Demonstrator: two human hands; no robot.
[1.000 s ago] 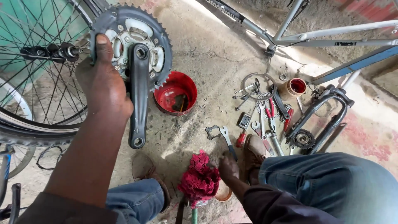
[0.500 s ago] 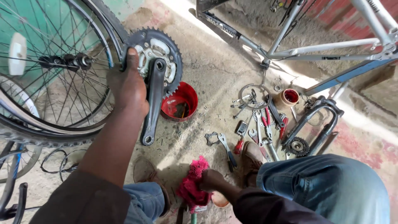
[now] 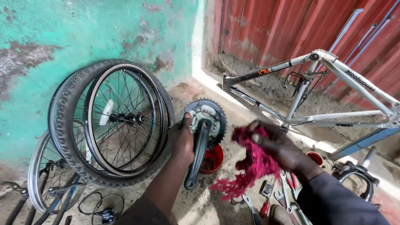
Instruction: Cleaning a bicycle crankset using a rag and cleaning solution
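Wheels point(image 3: 112, 121) lean on the wall, just beside the left elbow; a bump could topple them. Left hand point(image 3: 182, 139) clenches the crankset point(image 3: 204, 133), held above the red tub point(image 3: 211, 158). Right hand point(image 3: 277, 146) bunches a red rag point(image 3: 250, 166); its threads may snag the chainring teeth.

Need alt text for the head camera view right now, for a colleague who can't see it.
The left hand holds up a bicycle crankset, chainring on top and crank arm hanging down, while the right hand brings a red rag beside it. Spoked wheels lean on a green wall; a bike frame, a red bowl and tools lie around.
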